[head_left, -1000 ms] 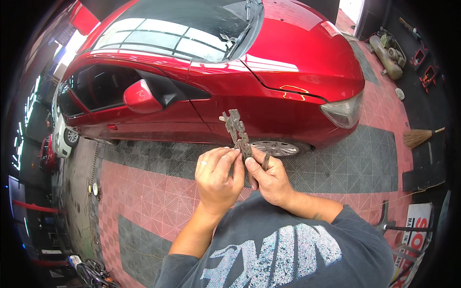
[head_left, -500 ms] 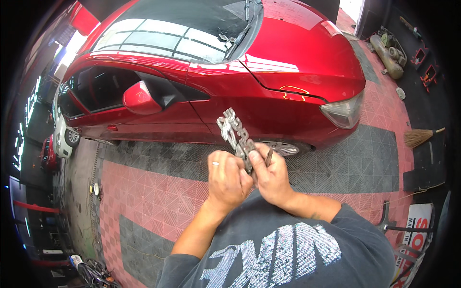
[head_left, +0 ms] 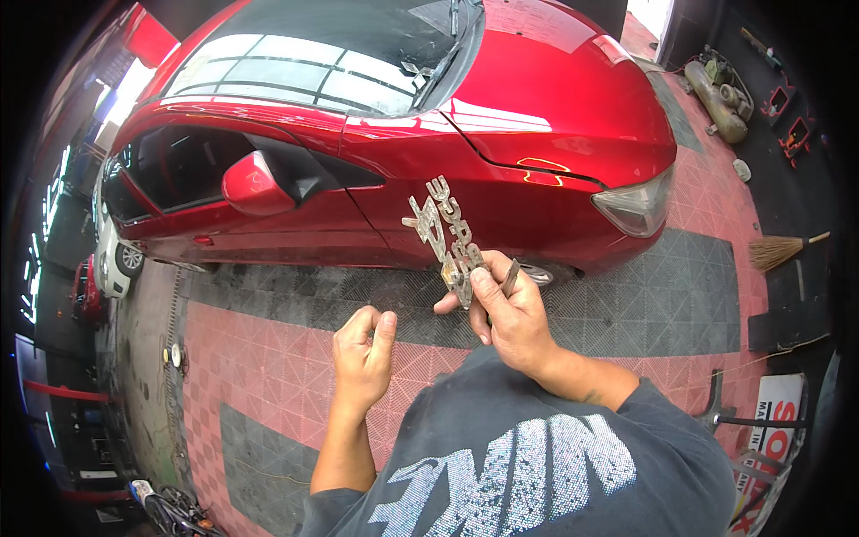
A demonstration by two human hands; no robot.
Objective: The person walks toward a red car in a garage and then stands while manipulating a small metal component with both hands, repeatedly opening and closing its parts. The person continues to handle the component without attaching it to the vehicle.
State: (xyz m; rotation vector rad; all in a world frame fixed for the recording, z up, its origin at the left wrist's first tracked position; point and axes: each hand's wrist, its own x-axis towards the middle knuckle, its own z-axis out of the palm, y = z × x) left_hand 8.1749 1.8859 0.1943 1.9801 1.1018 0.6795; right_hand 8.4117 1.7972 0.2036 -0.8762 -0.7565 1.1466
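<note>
My right hand (head_left: pixel 512 311) grips a chrome car emblem (head_left: pixel 447 240) by its lower end, thumb on top. The emblem is a strip of joined metal letters with an angular piece beside it; its face looks worn and yellowish in spots. A thin dark flat piece (head_left: pixel 511 277), perhaps a blade, sticks up between the fingers of the same hand. Apart from the emblem, my left hand (head_left: pixel 365 351) is closed with the thumb upright. Whether anything is inside its curled fingers is hidden. Both hands are in front of the red car (head_left: pixel 429 210).
Red and grey tiles (head_left: pixel 626 291) cover the floor. On the right are an air compressor (head_left: pixel 723 100), a straw broom (head_left: pixel 787 252) and a sign board (head_left: pixel 777 416). A white car (head_left: pixel 116 259) stands far left, and a bicycle (head_left: pixel 170 508) is at the lower left.
My left hand has come away from the emblem, down and to the left. My right hand still holds the emblem, which has risen slightly and shows its face more.
</note>
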